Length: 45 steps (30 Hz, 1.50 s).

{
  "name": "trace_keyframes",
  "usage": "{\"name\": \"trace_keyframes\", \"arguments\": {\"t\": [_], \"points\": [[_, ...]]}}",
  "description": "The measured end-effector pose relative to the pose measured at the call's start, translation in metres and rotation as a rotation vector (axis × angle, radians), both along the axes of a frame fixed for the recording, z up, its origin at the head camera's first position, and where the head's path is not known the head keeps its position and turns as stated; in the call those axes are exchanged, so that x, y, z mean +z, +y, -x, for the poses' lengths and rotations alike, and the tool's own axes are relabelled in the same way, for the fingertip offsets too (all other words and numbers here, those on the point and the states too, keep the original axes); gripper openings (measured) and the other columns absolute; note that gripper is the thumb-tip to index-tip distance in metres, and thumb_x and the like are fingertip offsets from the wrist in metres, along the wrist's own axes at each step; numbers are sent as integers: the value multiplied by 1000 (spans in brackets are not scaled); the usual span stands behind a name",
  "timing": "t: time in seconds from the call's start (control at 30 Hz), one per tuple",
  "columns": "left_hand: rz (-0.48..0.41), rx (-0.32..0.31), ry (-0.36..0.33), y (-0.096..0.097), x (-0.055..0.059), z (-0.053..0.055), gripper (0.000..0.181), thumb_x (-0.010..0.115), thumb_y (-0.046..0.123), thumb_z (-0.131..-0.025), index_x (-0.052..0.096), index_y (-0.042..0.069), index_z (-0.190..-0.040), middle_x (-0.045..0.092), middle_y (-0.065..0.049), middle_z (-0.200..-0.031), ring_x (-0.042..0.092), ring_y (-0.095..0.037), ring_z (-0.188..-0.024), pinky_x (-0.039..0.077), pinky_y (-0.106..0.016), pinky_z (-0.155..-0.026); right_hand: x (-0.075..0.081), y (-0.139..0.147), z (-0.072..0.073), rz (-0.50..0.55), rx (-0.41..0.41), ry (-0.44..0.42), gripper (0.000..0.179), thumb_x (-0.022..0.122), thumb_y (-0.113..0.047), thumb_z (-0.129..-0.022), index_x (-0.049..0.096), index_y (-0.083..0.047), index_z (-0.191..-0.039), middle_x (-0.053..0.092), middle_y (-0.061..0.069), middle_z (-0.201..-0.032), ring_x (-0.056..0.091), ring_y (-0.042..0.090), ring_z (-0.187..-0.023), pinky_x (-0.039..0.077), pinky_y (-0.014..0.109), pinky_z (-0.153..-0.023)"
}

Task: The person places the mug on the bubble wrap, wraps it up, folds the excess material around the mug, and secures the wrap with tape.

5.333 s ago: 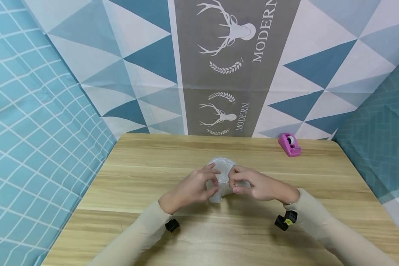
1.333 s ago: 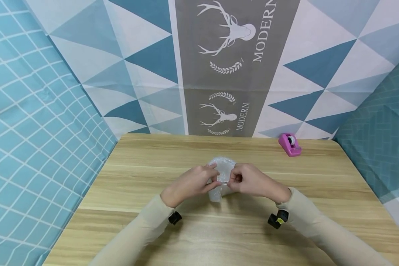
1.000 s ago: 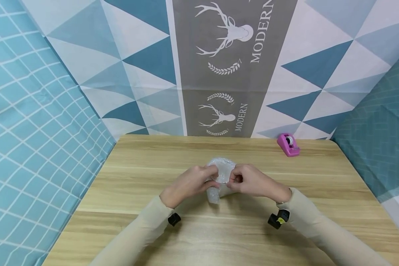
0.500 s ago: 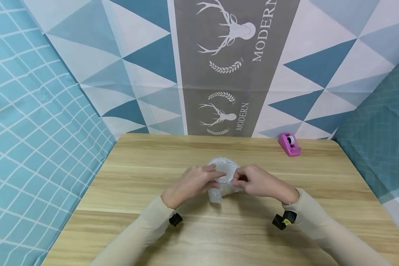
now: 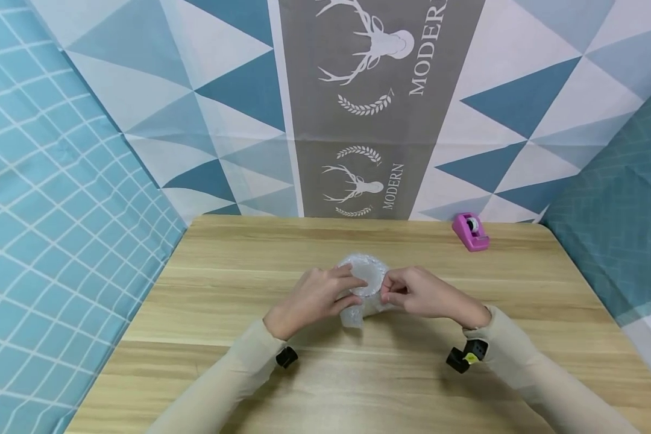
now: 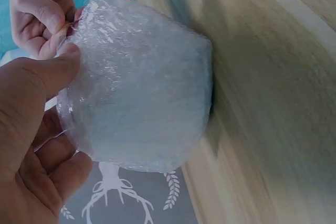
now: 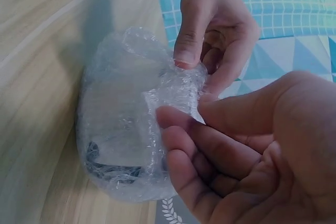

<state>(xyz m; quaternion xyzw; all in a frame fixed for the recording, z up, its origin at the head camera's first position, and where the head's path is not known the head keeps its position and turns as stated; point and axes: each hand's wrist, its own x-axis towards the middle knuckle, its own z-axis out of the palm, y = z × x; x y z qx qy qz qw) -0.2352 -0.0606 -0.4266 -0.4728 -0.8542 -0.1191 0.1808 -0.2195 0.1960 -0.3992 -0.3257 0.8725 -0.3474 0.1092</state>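
A rounded object wrapped in clear bubble wrap (image 5: 370, 272) stands on the wooden table. Its top shows a round rim, and a loose flap of wrap (image 5: 352, 317) hangs at the front left. My left hand (image 5: 313, 299) grips the wrap at the rim's left side, thumb in front and fingers curled behind. Across the rim, my right hand (image 5: 430, 293) pinches the wrap's edge between thumb and fingertips. In the right wrist view, a dark curved mark (image 7: 113, 170) shows through the layers of bubble wrap (image 7: 123, 98); what lies inside is mostly hidden.
A pink tape dispenser (image 5: 471, 232) sits at the back right of the wooden table (image 5: 249, 241). Patterned cloth (image 5: 228, 108) rises behind the table's back edge, with blue gridded cloth (image 5: 59, 199) along the left. Both wrists carry small black cameras (image 5: 286, 357).
Compared with about a second ago, my right hand has shifted slightly right along the rim, away from my left thumb. My left fingers have extended over the top, and more of the round rim shows.
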Motion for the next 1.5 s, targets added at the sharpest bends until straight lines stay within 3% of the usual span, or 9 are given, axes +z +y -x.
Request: {"name": "trace_keyframes", "arguments": {"t": [0.1, 0.2, 0.47, 0.7, 1.07, 1.27, 1.5], "points": [[-8, 2, -16, 0, 1, 1, 29, 76, 40, -92, 79, 20, -113, 78, 1, -112, 75, -22, -109, 64, -31, -68, 0, 1, 2, -3, 8, -10, 11, 66, -4, -95, 70, -11, -86, 77, 1, -81, 59, 0, -65, 51, 20, -60], [-16, -7, -45, 1, 1, 1, 28, 76, 40, -91, 79, 19, -109, 79, 3, -110, 72, -25, -115, 65, -33, -75, 1, 2, 4, -13, 11, -19, 12, 65, -3, -93, 70, -10, -84, 76, 1, -79, 56, 0, -61, 50, 20, -57], [-24, 10, -54, 0, 0, 3, 29, 77, 43, -88, 79, 18, -103, 79, 5, -105, 72, -24, -116, 64, -34, -74, 3, -1, 6, -46, 1, -12, 11, 66, -5, -90, 71, -10, -82, 76, 0, -77, 60, 0, -63, 52, 21, -59], [-32, 8, -56, -1, 0, 5, 30, 77, 44, -88, 79, 18, -102, 79, 4, -106, 72, -24, -116, 64, -35, -74, 5, -7, 9, -82, -83, 0, 10, 74, -10, -86, 71, -14, -77, 70, -8, -70, 60, 3, -63, 52, 22, -60], [-40, 13, -85, -1, 0, 7, 30, 78, 46, -86, 80, 20, -101, 79, 5, -108, 71, -23, -118, 64, -34, -74, 7, -13, 8, -116, -193, -17, 9, 74, -8, -80, 72, -14, -73, 67, -7, -65, 55, 6, -58, 48, 22, -55], [-40, 8, -95, -3, 1, 7, 30, 78, 46, -86, 80, 20, -101, 79, 6, -107, 70, -23, -118, 64, -33, -72, 6, -19, 9, -157, -244, 23, 8, 74, -13, -76, 72, -16, -69, 65, -9, -61, 54, 6, -58, 47, 24, -55], [-42, 9, -106, -4, 0, 8, 29, 79, 45, -86, 80, 19, -101, 79, 5, -106, 71, -23, -117, 64, -34, -78, 8, -22, 10, -177, -264, 5, 6, 75, -15, -75, 69, -13, -72, 64, -7, -64, 54, 8, -58, 47, 24, -55]]}}
